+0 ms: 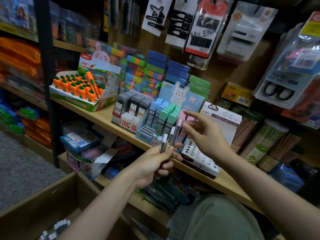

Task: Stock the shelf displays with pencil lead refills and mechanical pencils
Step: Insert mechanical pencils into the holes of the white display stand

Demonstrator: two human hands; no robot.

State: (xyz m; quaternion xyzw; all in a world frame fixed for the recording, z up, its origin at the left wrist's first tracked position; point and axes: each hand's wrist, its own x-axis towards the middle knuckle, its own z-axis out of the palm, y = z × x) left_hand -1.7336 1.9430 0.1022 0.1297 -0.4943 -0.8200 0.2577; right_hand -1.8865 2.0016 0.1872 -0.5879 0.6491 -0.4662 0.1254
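Holding a small bunch of mechanical pencils (170,138), white caps up, the left hand (152,163) grips them in front of the shelf (103,116). Right hand (202,134) hovers w/ fingers loosely spread, holding nothing, just beside the caps. White holed display (199,155) looks mostly unfilled; lead refill boxes (131,106) look full. Judging: refills done, pencils barely begun. Cardboard box (57,193) below, dim stationery shop aisle.

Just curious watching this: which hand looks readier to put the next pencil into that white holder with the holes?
The right hand: it is free, fingers open, above the white holder, while the left hand grips the bundle of pencils.
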